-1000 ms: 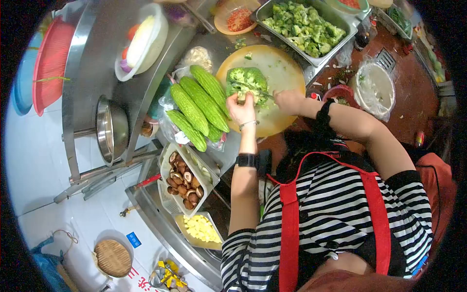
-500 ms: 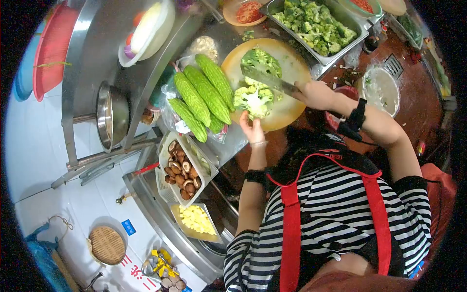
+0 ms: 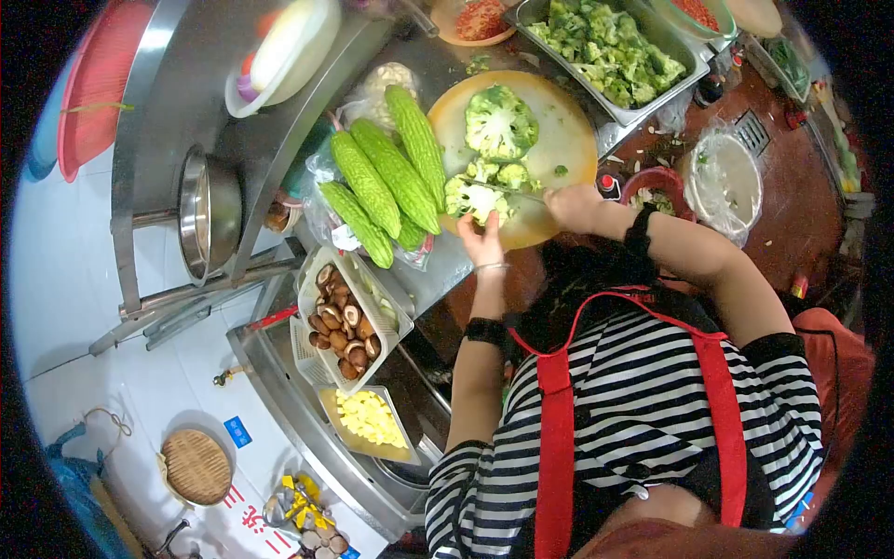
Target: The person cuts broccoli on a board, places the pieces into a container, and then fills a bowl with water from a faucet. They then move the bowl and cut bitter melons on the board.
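Observation:
My left hand (image 3: pixel 481 244) grips the near edge of a cut broccoli piece (image 3: pixel 477 199) on the round cutting board (image 3: pixel 568 140). My right hand (image 3: pixel 575 207) is closed round the handle of a knife (image 3: pixel 523 193), whose blade lies edge-on at the broccoli piece. Beyond the knife, a larger broccoli half (image 3: pixel 501 123) rests cut face up on the board. Small florets lie between the two pieces. Several green bitter melons (image 3: pixel 396 172) sit left of the board.
A metal tray (image 3: pixel 626 114) of cut broccoli stands beyond the board. Mushrooms fill a white basket (image 3: pixel 396 328), with a tray of yellow cubes (image 3: pixel 371 419) nearer. On the right are a red bowl (image 3: pixel 678 197) and a plastic-lined bucket (image 3: pixel 736 186). A metal bowl (image 3: pixel 219 214) hangs left.
My right hand has moved nearer and slightly left, bringing the knife down from the far broccoli to the near piece. The far broccoli half now shows its cut face.

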`<state>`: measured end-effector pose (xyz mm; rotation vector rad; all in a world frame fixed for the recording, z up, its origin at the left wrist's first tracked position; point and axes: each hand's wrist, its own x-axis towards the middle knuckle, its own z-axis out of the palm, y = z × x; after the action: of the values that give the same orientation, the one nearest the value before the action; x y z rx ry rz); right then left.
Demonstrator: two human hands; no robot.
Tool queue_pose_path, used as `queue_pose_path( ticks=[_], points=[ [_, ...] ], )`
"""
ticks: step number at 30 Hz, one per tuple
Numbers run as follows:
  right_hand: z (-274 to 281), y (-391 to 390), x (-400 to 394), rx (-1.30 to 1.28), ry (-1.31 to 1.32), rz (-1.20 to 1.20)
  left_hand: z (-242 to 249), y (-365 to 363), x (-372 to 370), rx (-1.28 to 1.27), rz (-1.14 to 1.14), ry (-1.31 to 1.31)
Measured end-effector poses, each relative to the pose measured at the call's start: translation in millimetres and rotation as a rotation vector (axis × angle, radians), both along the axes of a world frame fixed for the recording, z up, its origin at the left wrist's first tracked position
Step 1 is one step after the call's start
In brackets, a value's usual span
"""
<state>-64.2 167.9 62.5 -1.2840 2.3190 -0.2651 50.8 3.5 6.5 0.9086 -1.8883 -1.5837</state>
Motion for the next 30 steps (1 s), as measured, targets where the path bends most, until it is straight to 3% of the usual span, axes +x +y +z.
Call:
queue_pose_path(
  ticks=[1, 2, 4, 9, 11, 13, 15, 18, 21, 23, 27, 29, 30],
  points=[
    [6.8, 1.3, 0.0, 0.035, -0.004, 0.024, 7.4, 0.1, 2.5, 0.001, 0.004, 0.003],
    [-12.8, 5.6, -7.5, 0.076, 0.035, 0.020, 15.5, -0.5, 6.7, 0.170, 0.007, 0.060],
    [3.8, 22.2, -22.9, 0.148, 0.047, -0.061, 26.4, -9.5, 10.8, 0.447, 0.011, 0.104],
    [18.0, 52.5, -32.7, 0.040, 0.092, -0.048, 27.1, -33.8, 13.9, 0.442, -0.277, -0.054],
    [27.6, 55.7, -26.7, -0.026, 0.090, -0.098, 32.4, -38.5, 10.3, 0.212, -0.262, -0.209],
    [34.7, 50.7, -25.2, -0.034, 0.100, -0.081, 25.0, -41.9, 9.4, 0.247, -0.237, -0.198],
    [37.6, 40.6, -23.6, -0.043, 0.110, -0.069, 21.6, -44.3, 9.3, -0.047, -0.259, -0.265],
    [42.4, 21.1, -27.1, -0.104, 0.105, -0.021, 13.7, -49.6, 13.2, -0.097, -0.212, -0.163],
    [48.7, 5.8, -34.4, -0.023, 0.147, 0.110, -0.4, -50.4, 15.0, -0.060, -0.138, -0.123],
    [39.4, 0.1, -39.2, -0.118, 0.256, 0.276, 2.7, -46.3, 14.8, -0.109, -0.122, -0.144],
    [13.3, -16.8, -34.1, -0.021, 0.210, 0.295, 4.1, -43.1, 14.4, -0.250, -0.094, -0.165],
    [-8.3, -28.1, -22.0, 0.186, 0.150, 0.230, 1.0, -45.1, 10.7, -0.219, -0.108, -0.134],
    [-6.6, -24.2, -19.4, 0.146, 0.166, 0.225, 1.9, -42.9, 14.2, -0.180, -0.124, -0.124]
  ],
)
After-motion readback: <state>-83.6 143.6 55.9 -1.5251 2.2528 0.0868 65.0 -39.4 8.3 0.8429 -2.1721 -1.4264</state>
